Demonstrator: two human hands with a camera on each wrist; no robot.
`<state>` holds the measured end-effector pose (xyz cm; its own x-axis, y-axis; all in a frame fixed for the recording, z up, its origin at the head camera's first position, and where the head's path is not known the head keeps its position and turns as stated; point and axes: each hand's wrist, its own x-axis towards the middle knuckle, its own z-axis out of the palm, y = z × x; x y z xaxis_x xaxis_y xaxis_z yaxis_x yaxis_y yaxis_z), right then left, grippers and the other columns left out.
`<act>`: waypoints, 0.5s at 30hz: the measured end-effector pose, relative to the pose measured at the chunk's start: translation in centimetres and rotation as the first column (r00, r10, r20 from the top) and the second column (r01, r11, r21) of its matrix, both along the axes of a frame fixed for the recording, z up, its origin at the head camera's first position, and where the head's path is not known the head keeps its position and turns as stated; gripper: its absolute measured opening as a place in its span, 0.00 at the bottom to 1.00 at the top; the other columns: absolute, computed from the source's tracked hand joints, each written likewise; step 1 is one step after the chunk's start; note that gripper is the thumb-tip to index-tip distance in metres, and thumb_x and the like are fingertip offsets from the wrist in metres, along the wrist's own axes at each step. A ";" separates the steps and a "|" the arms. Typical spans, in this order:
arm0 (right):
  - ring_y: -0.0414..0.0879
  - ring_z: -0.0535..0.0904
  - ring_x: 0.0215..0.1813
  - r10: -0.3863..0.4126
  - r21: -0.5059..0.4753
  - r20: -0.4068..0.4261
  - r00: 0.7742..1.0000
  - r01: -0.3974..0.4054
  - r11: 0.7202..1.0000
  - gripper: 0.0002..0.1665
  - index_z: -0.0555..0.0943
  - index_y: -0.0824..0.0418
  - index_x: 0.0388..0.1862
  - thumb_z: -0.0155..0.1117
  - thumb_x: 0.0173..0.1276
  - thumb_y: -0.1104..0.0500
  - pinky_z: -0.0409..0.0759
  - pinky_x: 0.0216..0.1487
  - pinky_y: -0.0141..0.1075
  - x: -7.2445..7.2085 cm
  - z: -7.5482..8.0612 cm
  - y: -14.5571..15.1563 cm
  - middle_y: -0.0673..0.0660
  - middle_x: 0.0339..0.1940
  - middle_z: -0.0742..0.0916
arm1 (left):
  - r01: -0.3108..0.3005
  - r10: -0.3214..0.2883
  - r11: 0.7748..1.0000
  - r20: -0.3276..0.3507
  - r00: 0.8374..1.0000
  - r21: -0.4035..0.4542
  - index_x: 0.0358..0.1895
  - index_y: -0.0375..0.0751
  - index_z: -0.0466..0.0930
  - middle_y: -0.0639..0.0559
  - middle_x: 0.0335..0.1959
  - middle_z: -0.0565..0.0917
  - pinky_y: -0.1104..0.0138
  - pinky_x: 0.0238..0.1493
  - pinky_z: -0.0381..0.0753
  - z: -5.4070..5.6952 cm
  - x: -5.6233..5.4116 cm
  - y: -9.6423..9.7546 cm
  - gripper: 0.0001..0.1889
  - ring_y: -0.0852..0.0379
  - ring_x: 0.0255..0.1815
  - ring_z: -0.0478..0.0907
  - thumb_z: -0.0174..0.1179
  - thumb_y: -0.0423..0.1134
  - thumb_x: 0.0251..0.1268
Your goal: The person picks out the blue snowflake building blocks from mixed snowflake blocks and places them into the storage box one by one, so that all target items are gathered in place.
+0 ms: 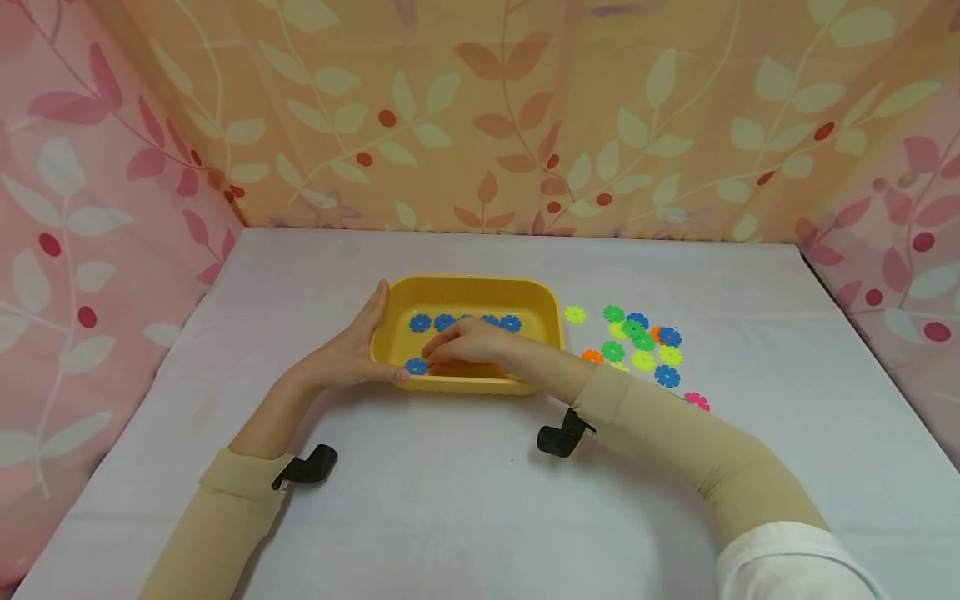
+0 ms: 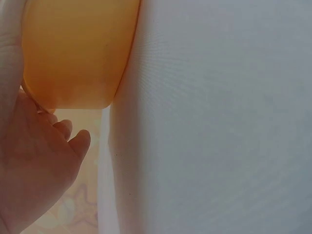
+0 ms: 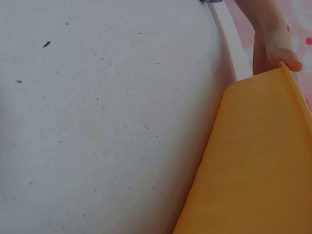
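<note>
A yellow plastic tray (image 1: 465,385) sits on the white cloth. At its left end my left hand (image 1: 347,346) grips it, thumb along the front rim and fingers behind the end wall. The left wrist view shows those fingers curling past the tray. My right hand (image 1: 468,343) reaches in over the front right rim. Its bent fingertips are right at the edge of a blue snowflake disc (image 1: 416,367) near the front left corner; whether they pinch it I cannot tell. Several more blue discs (image 1: 420,322) lie in a row along the back, partly covered by the right hand.
Right of the tray lie loose snowflake discs: several green (image 1: 612,351), yellow (image 1: 574,315) and blue (image 1: 667,376), an orange one (image 1: 592,357) and a pink one (image 1: 697,402) by the right sleeve. Patterned cloth walls (image 1: 480,108) close off the back and sides of the table.
</note>
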<state>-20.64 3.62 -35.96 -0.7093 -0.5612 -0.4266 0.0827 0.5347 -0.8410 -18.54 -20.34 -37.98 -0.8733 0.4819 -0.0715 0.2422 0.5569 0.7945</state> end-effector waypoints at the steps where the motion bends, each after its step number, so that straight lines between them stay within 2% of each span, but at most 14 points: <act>1: 0.40 0.81 0.47 -0.008 -0.017 0.018 1.000 0.008 1.000 0.16 0.85 0.59 0.52 0.65 0.68 0.55 0.74 0.51 0.30 0.0 0.0 -0.1 0.53 0.38 0.90 | -0.001 0.001 1.000 0.002 1.000 0.001 0.77 0.50 0.19 0.55 0.78 0.24 0.46 0.74 0.36 0.0 0.0 0.0 0.69 0.52 0.78 0.25 0.75 0.46 0.50; 5: 0.41 0.84 0.41 -0.019 -0.062 0.061 0.998 0.023 0.998 0.16 0.85 0.64 0.52 0.64 0.69 0.58 0.77 0.49 0.28 0.2 -0.1 -0.2 0.56 0.38 0.89 | -0.003 0.003 1.000 0.007 1.000 0.003 0.77 0.49 0.20 0.55 0.78 0.25 0.47 0.74 0.36 0.1 0.1 0.1 0.68 0.52 0.78 0.25 0.75 0.46 0.50; 10: 0.43 0.84 0.43 0.002 -0.076 0.098 0.995 0.006 0.997 0.17 0.83 0.67 0.53 0.62 0.70 0.59 0.79 0.50 0.31 0.7 0.0 -0.1 0.57 0.42 0.89 | -0.004 0.004 1.000 0.017 1.000 0.006 0.77 0.50 0.19 0.55 0.78 0.24 0.47 0.74 0.36 0.2 0.1 0.2 0.68 0.52 0.78 0.25 0.74 0.46 0.51; 15: 0.41 0.81 0.48 0.016 -0.058 0.059 0.998 -0.012 0.998 0.18 0.84 0.63 0.54 0.64 0.69 0.56 0.76 0.54 0.31 0.7 -0.3 -0.5 0.53 0.44 0.88 | -0.008 0.008 1.000 0.017 1.000 0.004 0.76 0.52 0.19 0.54 0.78 0.24 0.47 0.74 0.36 0.3 0.1 0.1 0.68 0.52 0.78 0.25 0.74 0.45 0.51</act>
<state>-19.91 3.10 -36.22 -0.6758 -0.5957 -0.4341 0.1262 0.4868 -0.8644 -18.44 -20.27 -37.71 -0.8757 0.4755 -0.0845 0.2242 0.5552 0.8009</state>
